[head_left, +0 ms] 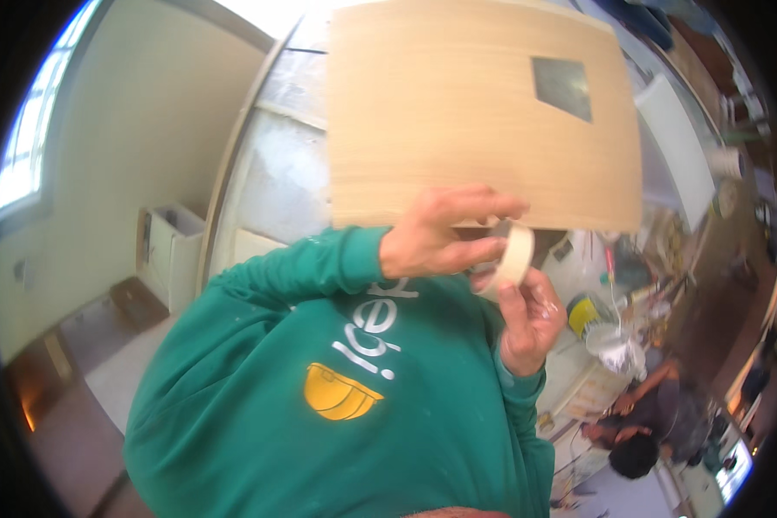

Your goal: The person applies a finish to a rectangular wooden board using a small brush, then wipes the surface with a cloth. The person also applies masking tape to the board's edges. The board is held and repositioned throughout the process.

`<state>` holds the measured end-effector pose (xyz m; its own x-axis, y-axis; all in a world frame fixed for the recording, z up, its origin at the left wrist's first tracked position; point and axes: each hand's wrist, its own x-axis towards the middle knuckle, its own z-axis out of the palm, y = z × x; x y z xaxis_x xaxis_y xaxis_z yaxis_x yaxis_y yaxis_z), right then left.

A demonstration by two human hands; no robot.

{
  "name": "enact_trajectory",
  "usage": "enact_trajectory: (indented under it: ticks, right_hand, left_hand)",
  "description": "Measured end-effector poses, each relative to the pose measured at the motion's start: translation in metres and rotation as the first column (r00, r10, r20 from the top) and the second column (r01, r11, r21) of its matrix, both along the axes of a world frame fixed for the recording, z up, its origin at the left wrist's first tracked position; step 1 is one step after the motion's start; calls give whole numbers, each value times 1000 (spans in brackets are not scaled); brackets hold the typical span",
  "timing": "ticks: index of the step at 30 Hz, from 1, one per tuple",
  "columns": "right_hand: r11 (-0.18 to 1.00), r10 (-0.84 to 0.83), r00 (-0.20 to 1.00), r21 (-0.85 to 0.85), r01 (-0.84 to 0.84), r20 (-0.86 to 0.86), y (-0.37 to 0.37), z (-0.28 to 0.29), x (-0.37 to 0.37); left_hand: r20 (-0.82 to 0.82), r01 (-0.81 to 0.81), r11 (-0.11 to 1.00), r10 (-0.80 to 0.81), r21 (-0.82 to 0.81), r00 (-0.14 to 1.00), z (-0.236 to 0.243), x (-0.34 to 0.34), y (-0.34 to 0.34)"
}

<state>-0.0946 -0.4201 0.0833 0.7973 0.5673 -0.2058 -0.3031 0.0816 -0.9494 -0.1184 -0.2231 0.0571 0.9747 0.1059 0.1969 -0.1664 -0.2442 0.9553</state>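
Note:
My left hand (pixel 445 229) is at a roll of pale tape (pixel 516 255), its thumb and fingers around the upper side. My right hand (pixel 527 319) grips the roll from below, thumb against it. The roll is held over my green sweatshirt (pixel 337 345), at the near edge of a large tan board (pixel 440 112) that has a dark, angular patch at its upper right.
A co-worker (pixel 665 414) bends at the lower right. Buckets (pixel 617 345), tools and clutter line the right side, with a white curved sheet (pixel 678 147) beside the board. At the left are a window (pixel 26 129) and a pale box-like cabinet (pixel 168 250).

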Motion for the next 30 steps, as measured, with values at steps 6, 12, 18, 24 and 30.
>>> enact_trajectory:
  ticks: [6,12,18,24,30]
  right_hand:
    - [971,99,952,-238,-28,289,2,-10,-5]
    - [918,299,701,-396,-25,648,12,-8,4]
    - [899,341,638,-438,-6,691,14,-10,7]
    - [878,393,647,-476,-52,654,24,-13,0]
    - [891,229,724,-439,113,651,26,-19,4]
  left_hand:
    - [-443,-174,709,-214,-684,870,1,-5,12]
    - [-284,-63,925,-50,-374,957,4,-11,26]
    - [-225,-87,911,-6,-402,974,1,-13,25]
    - [-109,-84,948,52,-308,993,-11,-22,35]
    - [55,-645,762,648,-67,760,-26,-42,87]
